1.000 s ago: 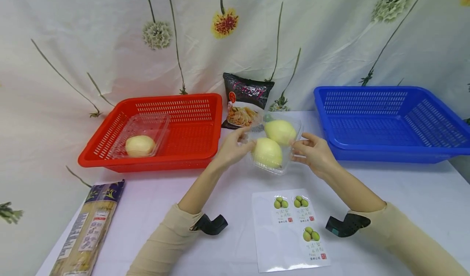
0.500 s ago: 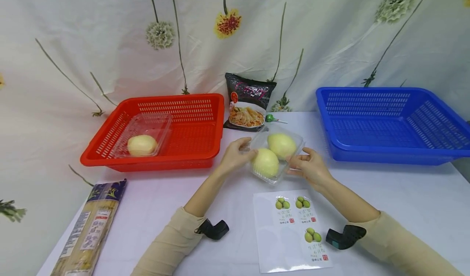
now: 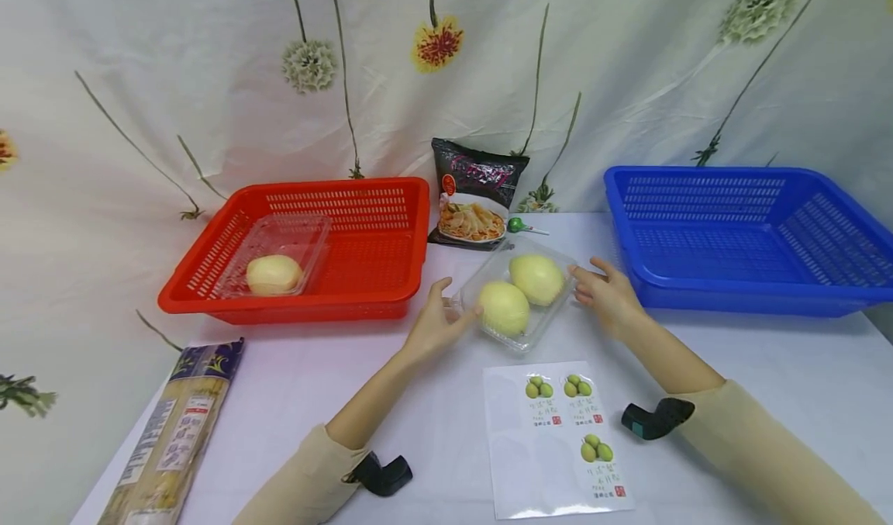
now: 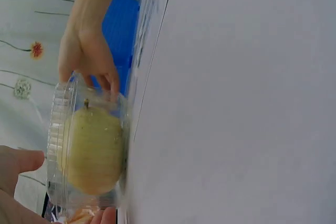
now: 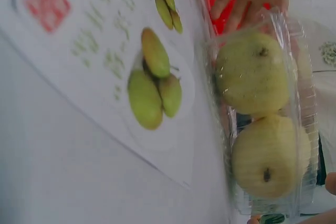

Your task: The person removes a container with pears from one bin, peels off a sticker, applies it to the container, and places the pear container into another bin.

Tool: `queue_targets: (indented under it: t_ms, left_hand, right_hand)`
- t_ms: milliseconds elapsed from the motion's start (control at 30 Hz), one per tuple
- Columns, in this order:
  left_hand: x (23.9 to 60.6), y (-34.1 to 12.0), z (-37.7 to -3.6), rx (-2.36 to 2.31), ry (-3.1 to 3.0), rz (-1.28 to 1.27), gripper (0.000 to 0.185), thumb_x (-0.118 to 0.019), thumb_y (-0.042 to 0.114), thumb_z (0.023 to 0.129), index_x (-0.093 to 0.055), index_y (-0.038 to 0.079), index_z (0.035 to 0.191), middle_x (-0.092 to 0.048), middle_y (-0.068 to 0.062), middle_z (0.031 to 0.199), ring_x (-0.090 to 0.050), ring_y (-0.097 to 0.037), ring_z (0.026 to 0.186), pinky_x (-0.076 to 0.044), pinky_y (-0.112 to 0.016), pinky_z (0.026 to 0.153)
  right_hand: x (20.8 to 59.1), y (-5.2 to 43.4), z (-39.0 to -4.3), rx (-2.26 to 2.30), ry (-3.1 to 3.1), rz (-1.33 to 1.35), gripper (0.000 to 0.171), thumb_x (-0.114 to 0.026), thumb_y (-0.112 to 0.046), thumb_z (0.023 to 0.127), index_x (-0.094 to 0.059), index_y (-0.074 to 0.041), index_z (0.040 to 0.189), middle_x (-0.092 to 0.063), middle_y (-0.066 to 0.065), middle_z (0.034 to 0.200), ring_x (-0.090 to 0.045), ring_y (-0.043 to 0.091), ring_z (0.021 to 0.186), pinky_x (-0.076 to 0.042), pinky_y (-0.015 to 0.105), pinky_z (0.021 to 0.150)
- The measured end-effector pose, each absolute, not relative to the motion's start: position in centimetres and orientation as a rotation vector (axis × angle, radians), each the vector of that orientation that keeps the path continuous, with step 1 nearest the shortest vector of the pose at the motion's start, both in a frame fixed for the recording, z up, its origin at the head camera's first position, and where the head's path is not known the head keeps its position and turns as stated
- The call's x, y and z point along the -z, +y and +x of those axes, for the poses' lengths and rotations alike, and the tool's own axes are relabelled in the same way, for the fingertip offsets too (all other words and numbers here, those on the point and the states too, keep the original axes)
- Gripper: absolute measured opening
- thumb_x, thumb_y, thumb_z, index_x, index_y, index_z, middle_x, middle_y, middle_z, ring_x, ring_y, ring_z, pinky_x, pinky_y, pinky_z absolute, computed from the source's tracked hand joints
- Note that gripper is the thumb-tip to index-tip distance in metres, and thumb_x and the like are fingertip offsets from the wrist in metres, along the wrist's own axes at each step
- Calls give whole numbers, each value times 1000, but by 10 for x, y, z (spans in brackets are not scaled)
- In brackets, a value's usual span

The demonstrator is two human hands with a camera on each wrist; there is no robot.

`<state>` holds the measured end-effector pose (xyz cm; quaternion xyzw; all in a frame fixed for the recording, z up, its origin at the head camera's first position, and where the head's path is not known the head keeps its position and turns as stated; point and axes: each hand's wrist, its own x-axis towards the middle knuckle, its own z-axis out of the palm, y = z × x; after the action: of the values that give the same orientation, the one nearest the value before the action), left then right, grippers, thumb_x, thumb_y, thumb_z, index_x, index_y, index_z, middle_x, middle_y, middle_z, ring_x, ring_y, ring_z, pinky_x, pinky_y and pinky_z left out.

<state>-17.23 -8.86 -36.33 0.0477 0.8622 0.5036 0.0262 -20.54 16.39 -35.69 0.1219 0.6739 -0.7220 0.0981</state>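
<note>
A clear plastic clamshell box with two pale yellow pears inside sits on the white table. My left hand is at the box's left side, its thumb lifted off the wall in the left wrist view and its fingertips at the box end. On the opposite side, my right hand has its loosely spread fingers right at the box's edge. In front of the box lies a sheet of stickers printed with green fruit; three stickers are on it.
At the back left stands a red basket holding another clear box with one pale pear. A blue basket is at the back right. A black noodle packet, a green lollipop and a bag of dried noodles lie around.
The box of pears has come down toward me onto the table. Both hands have loosened from its sides, the left one drawing a little back, the right one moving up and outward.
</note>
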Motion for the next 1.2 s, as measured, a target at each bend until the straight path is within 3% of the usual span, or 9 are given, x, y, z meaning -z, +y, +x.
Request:
queue_targets:
  t_ms: [167, 300, 400, 533, 767, 900, 1067, 1200]
  left_hand:
    - [368, -81, -160, -1725, 2522, 80, 75, -69, 16, 83, -23, -3, 140, -60, -20, 94, -62, -27, 73, -55, -35, 62]
    - [371, -72, -155, -1890, 2355, 56, 83, -71, 9, 80, -16, -1, 141, -63, -16, 84, -64, -21, 59, -56, -34, 56]
    - [373, -65, -152, -1992, 2277, 35, 91, -72, 5, 77, -10, -2, 142, -63, -14, 81, -65, -18, 60, -56, -32, 60]
    - [374, -57, -148, -2041, 2286, -6, 99, -75, 4, 73, -5, -3, 144, -62, -11, 79, -63, -13, 63, -52, -23, 64]
    - [372, -54, -149, -2131, 2345, -24, 97, -74, 0, 73, -8, -4, 145, -53, -8, 81, -59, -6, 59, -47, -16, 58]
    - [364, -53, -155, -2158, 2414, -22, 95, -75, 3, 73, -14, -6, 145, -46, -5, 81, -51, -6, 60, -44, -15, 56]
    - [360, -55, -168, -2110, 2572, -58, 87, -77, 9, 71, -29, -7, 141, -43, -6, 86, -41, -13, 69, -37, -20, 61]
    - [361, -59, -179, -2091, 2615, -48, 79, -77, 12, 71, -39, -6, 138, -48, -13, 97, -42, -17, 77, -38, -23, 65]
  right_hand:
    - [363, 166, -227, 2143, 1970, 279, 73, -51, -26, 96, -8, -8, 152, -16, 19, 152, -38, 20, 120, -38, 27, 98]
    - [367, 167, -242, 2065, 2031, 148, 66, -52, -27, 96, -20, -4, 149, -28, 17, 146, -46, 7, 97, -40, 19, 79]
    - [369, 166, -250, 2036, 2053, 90, 62, -53, -26, 95, -28, -1, 146, -34, 15, 142, -49, 4, 90, -41, 17, 77]
    - [370, 166, -255, 2028, 2045, 37, 59, -53, -22, 95, -33, 5, 142, -40, 12, 136, -47, 5, 96, -39, 17, 84]
    - [364, 168, -246, 2166, 1949, 69, 58, -54, -16, 95, -30, 10, 141, -57, -11, 94, -53, 1, 85, -44, 14, 77]
    - [359, 165, -229, 2347, 1857, 190, 59, -55, -11, 94, -29, 10, 142, -60, -15, 83, -56, -2, 78, -45, 11, 74]
    - [356, 156, -204, 2474, 1830, 361, 59, -60, -11, 91, -34, 7, 141, -60, -14, 83, -58, -2, 76, -45, 11, 76]
    - [355, 151, -187, 2451, 1855, 486, 56, -59, -10, 91, -37, 2, 141, -59, -3, 105, -58, -1, 86, -44, 13, 88]
